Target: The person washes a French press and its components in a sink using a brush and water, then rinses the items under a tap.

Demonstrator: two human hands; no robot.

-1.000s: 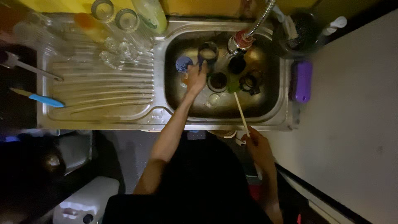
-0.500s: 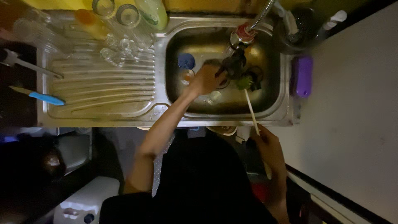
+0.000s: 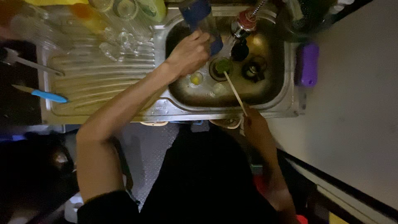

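Setting: dim kitchen seen from above; a steel sink (image 3: 286, 89) with a ribbed draining board (image 3: 103, 83) on its left and a pale counter (image 3: 356, 108) on its right.

Left hand: the left hand (image 3: 190, 54) reaches over the basin, fingers closed around a blue tumbler (image 3: 201, 20) tilted on its side near the tap (image 3: 244, 25), seemingly to keep its mouth by the spout.

Right hand: the right hand (image 3: 253, 124) rests at the front rim of the sink, fingers pinched on the near end of a thin wooden stick (image 3: 234, 92).

Stick: it slants up into the basin, its far tip in a small cup with green residue (image 3: 222, 66), apparently to scrape inside.

Basin: a dark cup (image 3: 239, 52) and the drain (image 3: 253, 71) sit just beside the green cup.

Draining board: clear glasses (image 3: 120, 25) stand at the back, placed to drip dry.

Edges: a blue-handled knife (image 3: 43, 95) lies at the left; a purple object (image 3: 309, 64) sits on the sink's right rim.
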